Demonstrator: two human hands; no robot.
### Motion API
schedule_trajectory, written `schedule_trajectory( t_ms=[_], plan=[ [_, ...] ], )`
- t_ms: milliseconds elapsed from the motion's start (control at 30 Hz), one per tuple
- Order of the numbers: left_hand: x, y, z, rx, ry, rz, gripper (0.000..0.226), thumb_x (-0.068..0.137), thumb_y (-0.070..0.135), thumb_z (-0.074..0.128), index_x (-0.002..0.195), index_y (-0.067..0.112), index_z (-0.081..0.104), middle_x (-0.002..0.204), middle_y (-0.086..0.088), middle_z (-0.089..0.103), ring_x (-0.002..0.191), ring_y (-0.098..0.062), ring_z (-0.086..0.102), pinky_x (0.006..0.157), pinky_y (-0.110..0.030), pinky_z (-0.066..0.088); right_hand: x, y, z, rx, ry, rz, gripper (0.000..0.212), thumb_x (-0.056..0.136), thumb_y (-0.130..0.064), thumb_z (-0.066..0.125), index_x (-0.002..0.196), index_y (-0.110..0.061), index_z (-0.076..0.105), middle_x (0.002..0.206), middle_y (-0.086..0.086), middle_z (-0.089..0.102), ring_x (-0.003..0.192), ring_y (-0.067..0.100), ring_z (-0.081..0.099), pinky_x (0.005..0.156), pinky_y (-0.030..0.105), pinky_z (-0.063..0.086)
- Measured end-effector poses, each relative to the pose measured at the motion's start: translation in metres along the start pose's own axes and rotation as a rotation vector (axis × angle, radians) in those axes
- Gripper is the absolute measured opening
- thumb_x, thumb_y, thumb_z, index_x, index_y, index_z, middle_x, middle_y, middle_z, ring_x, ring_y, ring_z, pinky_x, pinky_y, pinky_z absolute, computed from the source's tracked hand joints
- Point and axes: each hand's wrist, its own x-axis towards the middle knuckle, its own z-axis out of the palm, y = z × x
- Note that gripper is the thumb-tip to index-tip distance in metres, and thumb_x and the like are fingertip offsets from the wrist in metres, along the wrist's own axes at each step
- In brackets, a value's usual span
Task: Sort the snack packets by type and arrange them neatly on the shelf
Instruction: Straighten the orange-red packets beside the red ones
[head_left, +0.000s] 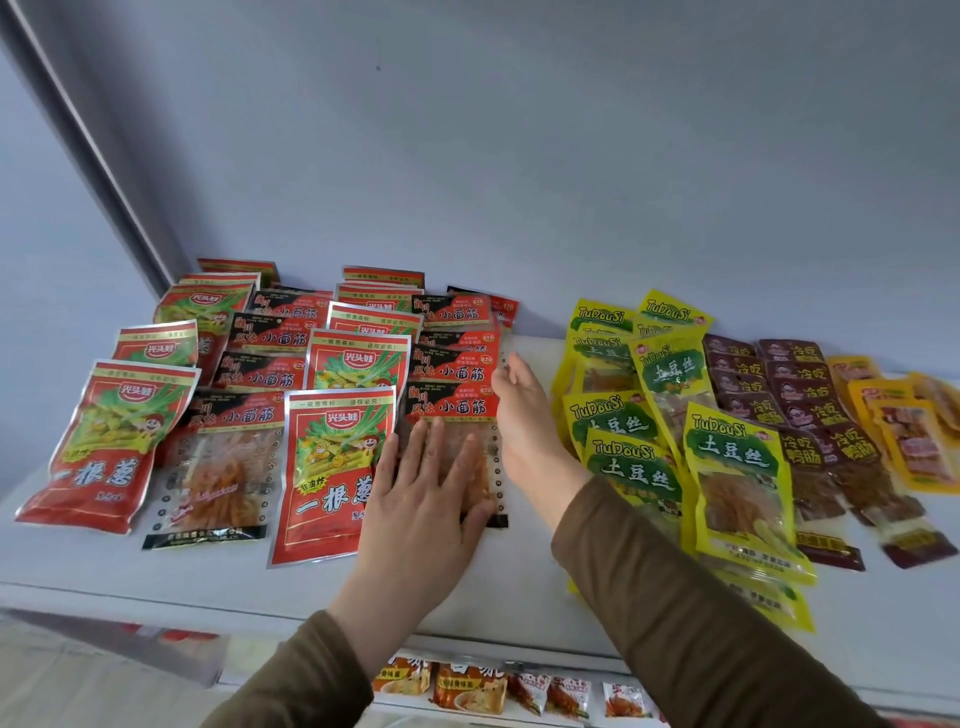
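Snack packets lie in columns on a white shelf (530, 587). On the left, red green-onion packets (332, 467) alternate with red-and-black clear gluten packets (218, 467). My left hand (431, 499) presses flat, fingers straight, on the front gluten packet (457, 410) of the fourth column. My right hand (524, 421) touches that column's right edge, fingers straight along the packets. Yellow TuDouSi packets (727, 467) lie to the right, then dark maroon packets (810, 431) and orange-yellow packets (904, 441).
A pale wall rises behind the shelf, and a grey upright post (88, 156) slants at the far left. Below the shelf's front edge, a lower level holds more small snack packets (467, 686). Bare shelf surface shows in front of the packets.
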Motion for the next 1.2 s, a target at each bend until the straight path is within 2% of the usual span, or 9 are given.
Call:
schedule_trajectory(
  t_ms=[133,233,333,500,633,733,833,1000,1200],
  plan=[
    [0.002,-0.001,-0.002,-0.011,0.013,-0.004,0.076,0.097,0.067,0.006,0.164,0.031,0.01,0.172,-0.007,0.002,0.159,-0.026,-0.005,0.126,-0.046,-0.012,0.012,-0.013,-0.002,-0.018,0.019,0.001,0.052,0.11,-0.028,0.039,0.16,-0.023,0.025,0.158,-0.003,0.038,0.131,0.015,0.052,0.096,0.03,0.051],
    [0.006,0.001,-0.003,-0.042,0.028,0.018,0.071,0.102,0.065,0.019,0.164,0.03,0.014,0.172,-0.007,0.003,0.159,-0.027,-0.004,0.128,-0.047,-0.003,0.036,-0.031,-0.003,-0.053,0.043,0.055,0.045,0.111,-0.028,0.034,0.155,-0.015,0.032,0.131,-0.01,0.05,0.086,-0.003,0.056,0.058,0.018,0.052],
    [0.009,0.001,0.0,-0.044,0.003,0.026,0.07,0.103,0.063,0.019,0.164,0.032,0.005,0.172,-0.009,-0.004,0.159,-0.027,-0.008,0.128,-0.047,0.0,0.058,-0.042,0.001,-0.098,0.067,0.096,0.039,0.111,-0.025,0.031,0.146,-0.009,0.041,0.109,-0.003,0.059,0.087,0.005,0.059,0.066,0.023,0.044],
    [0.01,-0.001,0.005,-0.06,-0.015,0.02,0.069,0.103,0.063,0.019,0.163,0.036,-0.001,0.172,-0.006,-0.009,0.158,-0.025,-0.013,0.129,-0.045,-0.003,0.076,-0.056,0.01,-0.119,0.042,0.144,0.026,0.111,-0.024,0.03,0.1,-0.012,0.049,0.074,0.001,0.052,0.058,0.01,0.051,0.048,0.02,0.04],
    [0.01,-0.001,0.005,-0.07,-0.007,0.018,0.069,0.103,0.063,0.02,0.163,0.036,-0.001,0.172,-0.005,-0.008,0.158,-0.024,-0.013,0.128,-0.044,-0.005,0.077,-0.054,0.008,-0.091,0.008,0.121,0.031,0.111,-0.028,0.031,0.092,-0.014,0.051,0.078,0.001,0.059,0.063,0.012,0.059,0.053,0.023,0.045],
    [0.01,-0.002,0.006,-0.08,-0.005,0.022,0.068,0.103,0.062,0.021,0.163,0.036,0.002,0.172,-0.006,-0.008,0.158,-0.024,-0.013,0.129,-0.045,-0.002,0.072,-0.044,0.004,-0.008,0.011,0.13,0.025,0.111,-0.032,0.033,0.11,-0.017,0.052,0.105,0.004,0.063,0.094,0.019,0.063,0.081,0.038,0.054],
    [0.01,-0.002,0.008,-0.074,-0.004,0.025,0.068,0.103,0.061,0.02,0.164,0.035,0.001,0.171,-0.007,-0.01,0.158,-0.025,-0.013,0.129,-0.045,0.0,0.065,-0.033,0.0,0.092,0.05,0.187,0.034,0.109,-0.042,0.034,0.127,-0.019,0.051,0.124,0.007,0.057,0.116,0.027,0.058,0.108,0.052,0.045],
    [0.011,-0.001,0.009,-0.075,-0.003,0.03,0.069,0.103,0.061,0.021,0.164,0.034,0.003,0.171,-0.009,-0.011,0.158,-0.025,-0.013,0.129,-0.044,-0.001,0.052,-0.022,-0.004,0.272,0.037,0.214,0.031,0.109,-0.044,0.035,0.11,-0.024,0.058,0.089,0.005,0.072,0.066,0.014,0.074,0.054,0.028,0.057],
    [0.01,0.0,0.008,-0.078,-0.014,0.028,0.07,0.103,0.063,0.016,0.164,0.033,-0.001,0.17,-0.008,-0.015,0.157,-0.025,-0.018,0.129,-0.044,-0.004,0.043,-0.02,0.0,0.238,-0.006,0.163,0.035,0.108,-0.043,0.038,0.11,-0.017,0.062,0.09,0.007,0.076,0.073,0.019,0.076,0.058,0.032,0.059]
  ],
)
